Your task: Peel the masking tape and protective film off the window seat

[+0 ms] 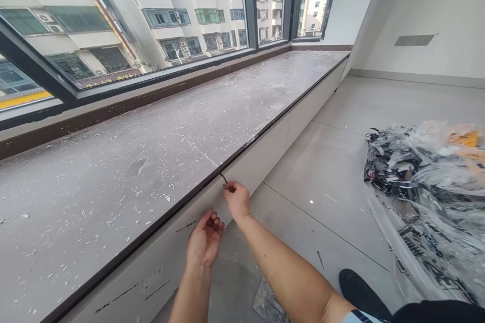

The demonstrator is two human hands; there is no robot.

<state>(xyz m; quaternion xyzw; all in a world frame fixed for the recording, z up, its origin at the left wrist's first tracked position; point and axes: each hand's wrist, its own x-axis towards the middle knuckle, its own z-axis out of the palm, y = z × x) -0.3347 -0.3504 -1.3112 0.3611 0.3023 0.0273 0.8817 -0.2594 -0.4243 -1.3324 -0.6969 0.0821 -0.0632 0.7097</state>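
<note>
My right hand (238, 201) is at the front panel of a long low cabinet, just under its dark top edge. Thumb and forefinger pinch the lower end of a short, thin dark strip (224, 178), which rises to the seam between two panels. Lower and to the left, my left hand (206, 239) is palm up beside the film-covered panel (166, 250), its fingers loosely curled and nothing visible in them. Black print, including "PET-G MATT", marks this panel's film. The panel (257, 156) to the right shows plain pale grey.
White flakes litter the grey countertop (113, 197) under the windows. A heap of crumpled plastic film (428, 202) lies on the tiled floor (303, 212) to the right. A dark shoe (361, 287) and a grey scrap (271, 300) are near the bottom.
</note>
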